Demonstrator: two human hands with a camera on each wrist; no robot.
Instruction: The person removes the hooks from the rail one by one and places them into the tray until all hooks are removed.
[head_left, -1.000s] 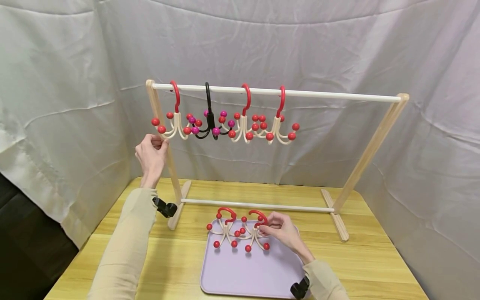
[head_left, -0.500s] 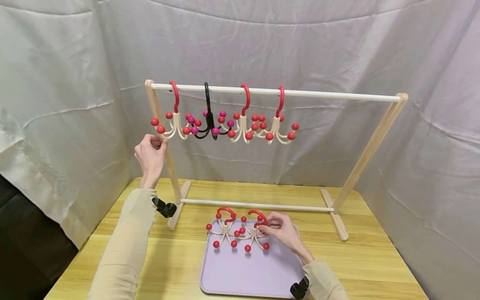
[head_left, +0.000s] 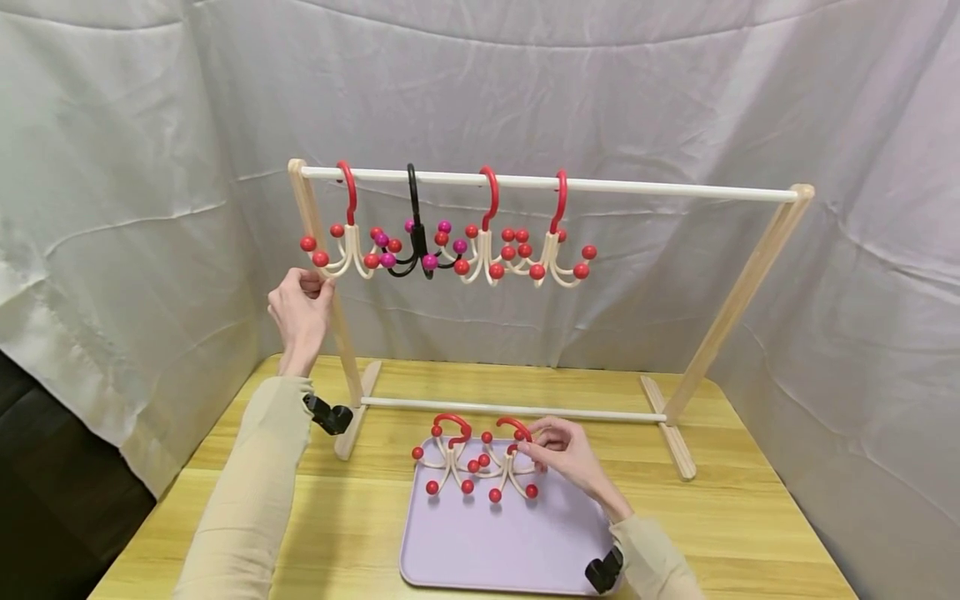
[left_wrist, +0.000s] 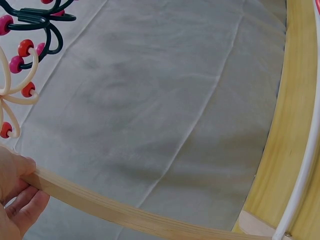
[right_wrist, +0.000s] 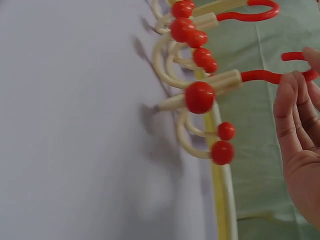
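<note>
My left hand (head_left: 300,308) pinches the left wooden post (left_wrist: 125,211) of a hanging rack between thumb and fingers. My right hand (head_left: 567,454) is at a cream claw-shaped hanger (right_wrist: 225,81) with red ball tips, its thumb and fingers around the red hook. This hanger stands on the back part of a lilac tray (head_left: 502,562), and a similar hanger (head_left: 452,460) stands to its left. Just above my left hand, a red-hooked hanger (head_left: 351,242) hangs from the rack's white top rail (head_left: 660,188).
A black hanger (head_left: 417,242) with magenta balls and two more red-hooked hangers (head_left: 484,246) hang along the rail. The rack's lower rail (head_left: 510,410) crosses behind the tray. Wooden table (head_left: 720,533) lies underneath; grey cloth (head_left: 600,108) surrounds the back and sides.
My right hand has shifted slightly up and right, its grasp moving from the hanger's neck toward its hook. My left hand has stayed on the post.
</note>
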